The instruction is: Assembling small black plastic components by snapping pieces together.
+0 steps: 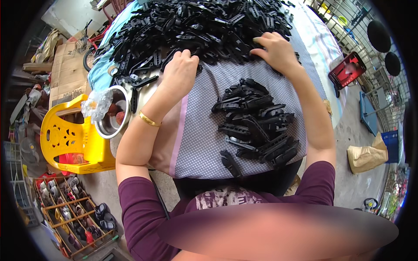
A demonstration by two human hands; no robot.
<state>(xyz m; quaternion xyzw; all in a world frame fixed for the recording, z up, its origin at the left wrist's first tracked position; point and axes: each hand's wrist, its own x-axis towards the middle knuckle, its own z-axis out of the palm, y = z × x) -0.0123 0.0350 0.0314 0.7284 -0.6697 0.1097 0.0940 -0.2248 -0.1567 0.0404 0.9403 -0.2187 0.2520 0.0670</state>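
Note:
A big heap of black plastic clip-like pieces [204, 26] covers the far part of the cloth-covered table. At its near left edge is my left hand [180, 69], back upward and fingers curled under; black pieces lie against the fingertips, but what they grip is hidden. Farther right, my right hand [276, 51] reaches to the heap's near right edge. Its thumb and forefinger are apart, with no piece visible between them. A smaller pile of similar black pieces [259, 122] lies between my forearms, on the grey dotted cloth [198, 143] near my body.
On the left, a metal bowl [125, 93] with a clear plastic bag and round reddish things stands by a yellow plastic chair [78, 150]. A lit phone [347, 70] stands at the table's right edge. A shoe rack [72, 213] and a paper bag [368, 154] are on the floor.

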